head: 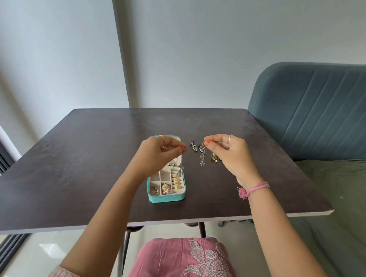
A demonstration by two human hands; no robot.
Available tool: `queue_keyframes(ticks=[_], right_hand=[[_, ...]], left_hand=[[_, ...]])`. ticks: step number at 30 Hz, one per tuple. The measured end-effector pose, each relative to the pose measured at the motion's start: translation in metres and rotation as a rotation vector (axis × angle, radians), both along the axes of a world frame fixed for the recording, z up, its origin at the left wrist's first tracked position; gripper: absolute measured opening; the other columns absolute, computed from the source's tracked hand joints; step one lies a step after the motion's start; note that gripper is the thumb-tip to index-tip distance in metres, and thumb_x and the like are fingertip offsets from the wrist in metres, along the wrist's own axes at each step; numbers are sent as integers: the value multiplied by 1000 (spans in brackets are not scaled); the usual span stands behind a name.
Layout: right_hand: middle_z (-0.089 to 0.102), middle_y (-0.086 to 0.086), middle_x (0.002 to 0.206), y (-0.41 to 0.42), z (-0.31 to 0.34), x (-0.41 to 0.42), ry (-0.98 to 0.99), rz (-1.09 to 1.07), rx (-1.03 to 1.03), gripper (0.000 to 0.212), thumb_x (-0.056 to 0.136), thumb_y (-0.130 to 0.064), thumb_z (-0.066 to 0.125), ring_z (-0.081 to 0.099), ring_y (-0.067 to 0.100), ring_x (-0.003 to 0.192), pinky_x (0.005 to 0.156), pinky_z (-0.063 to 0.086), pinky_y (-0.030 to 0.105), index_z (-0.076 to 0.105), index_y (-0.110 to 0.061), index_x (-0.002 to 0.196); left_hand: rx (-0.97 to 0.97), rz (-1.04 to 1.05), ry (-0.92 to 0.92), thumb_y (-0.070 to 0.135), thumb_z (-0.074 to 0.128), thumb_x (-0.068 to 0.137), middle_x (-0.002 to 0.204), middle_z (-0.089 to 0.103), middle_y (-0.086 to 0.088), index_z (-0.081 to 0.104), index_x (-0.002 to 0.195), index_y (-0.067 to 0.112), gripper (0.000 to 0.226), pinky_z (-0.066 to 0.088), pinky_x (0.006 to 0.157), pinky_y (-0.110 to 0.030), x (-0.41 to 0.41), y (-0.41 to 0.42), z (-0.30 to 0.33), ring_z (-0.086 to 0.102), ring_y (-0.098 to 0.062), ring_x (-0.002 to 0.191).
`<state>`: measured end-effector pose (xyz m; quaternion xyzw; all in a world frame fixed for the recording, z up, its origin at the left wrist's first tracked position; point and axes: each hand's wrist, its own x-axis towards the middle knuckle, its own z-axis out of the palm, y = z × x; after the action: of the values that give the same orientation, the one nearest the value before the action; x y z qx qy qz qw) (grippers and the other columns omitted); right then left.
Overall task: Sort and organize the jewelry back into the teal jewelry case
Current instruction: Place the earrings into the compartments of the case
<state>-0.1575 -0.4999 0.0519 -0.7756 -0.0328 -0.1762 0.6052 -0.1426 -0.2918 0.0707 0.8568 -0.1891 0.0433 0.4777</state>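
While the teal jewelry case [166, 183] lies open at the centre of the dark table [75, 154], its lid folded back toward the upper part of the frame, both hands hover above it. Its cream-lined tray is split into small compartments: gold rings stand in a slotted column along the right side, a rose-gold filigree piece sits in a lower middle cell, and a small pale piece lies in the lower left cell. The left hand [158, 153] is held over the lid with thumb and forefinger pressed together; whether anything sits between them is too small to tell. The right hand [228, 150], just right of centre, pinches the top of a long silver dangling earring [202, 155] that hangs down toward the tabletop. Beside it, a few more dark silver pieces [195, 146] lie on the table between the hands, and a gold-and-green piece [216, 157] rests partly under the right hand.
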Motion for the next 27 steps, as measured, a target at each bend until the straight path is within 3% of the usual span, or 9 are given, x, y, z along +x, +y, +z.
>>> queue_keyframes(ticks=[4,9,14,17,22,27], right_hand=[[72,-13,84,15,2,3,-2,36,-40,6,87,-18,69,64,-6,77,64,43,5,73,-22,90],[74,-10,91,30,0,6,4,69,-81,8,86,-21,70,68,4,89,83,51,17,72,-28,87],[73,-12,92,42,0,9,2,87,-102,5,86,-22,70,66,-3,84,73,45,6,73,-24,90],[73,-11,93,47,-1,10,11,99,-99,7,86,-22,70,66,-3,84,72,45,5,73,-21,92],[73,-9,94,54,-3,11,20,106,-104,8,86,-22,69,66,-3,85,68,44,5,73,-21,93],[73,-8,96,58,-4,12,22,108,-121,10,86,-24,69,66,1,89,68,45,4,73,-22,95]], left_hand=[[127,39,-56,20,66,88,76,69,13,73,94,25,11,43,62,-2,2,24,0,62,9,64],[192,83,-74,17,65,89,80,69,11,73,100,22,14,39,61,2,2,42,-6,65,4,68],[229,108,-64,17,65,89,81,69,9,73,103,17,16,38,62,5,3,50,-17,60,10,71],[246,124,-53,20,66,88,92,73,4,74,103,16,17,40,67,2,5,52,-25,65,1,75],[218,166,-76,19,68,87,93,74,2,74,101,15,16,52,82,-19,7,53,-31,69,-7,80],[213,181,-65,21,68,87,91,73,3,74,99,16,14,48,74,-12,11,53,-36,67,-6,78]])
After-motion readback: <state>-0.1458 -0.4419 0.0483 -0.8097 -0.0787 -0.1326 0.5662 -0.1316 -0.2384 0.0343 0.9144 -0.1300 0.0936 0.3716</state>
